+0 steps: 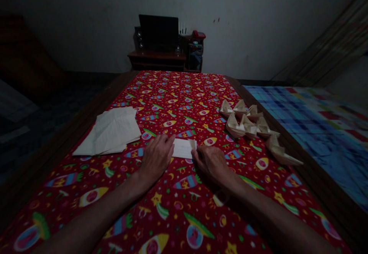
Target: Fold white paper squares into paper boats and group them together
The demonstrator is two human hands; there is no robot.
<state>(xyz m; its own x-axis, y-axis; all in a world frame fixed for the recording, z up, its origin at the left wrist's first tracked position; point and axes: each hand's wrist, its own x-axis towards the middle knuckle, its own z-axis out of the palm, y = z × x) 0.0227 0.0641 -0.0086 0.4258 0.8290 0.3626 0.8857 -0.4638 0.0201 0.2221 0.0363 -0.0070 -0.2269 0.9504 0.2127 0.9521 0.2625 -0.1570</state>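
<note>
A small folded sheet of paper (183, 148) lies on the red patterned cloth in front of me. My left hand (158, 154) rests over its left end, palm down, fingers laid fairly flat against it. At the opposite end, my right hand (211, 160) is closed, thumb and fingers pinching the right edge, where a narrow strip looks turned up. Left of my hands sits a loose stack of paper sheets (115, 129). Several folded paper boats (244, 125) are grouped to the right, near the cloth's edge.
The red cloth (184, 215) covers a dark wooden surface (319, 181) whose border shows at both sides. Beyond its far end stands a desk (156, 56) with a dark monitor (159, 31) and a red telephone (199, 34). Blue checked bedding (304, 123) spreads at the right.
</note>
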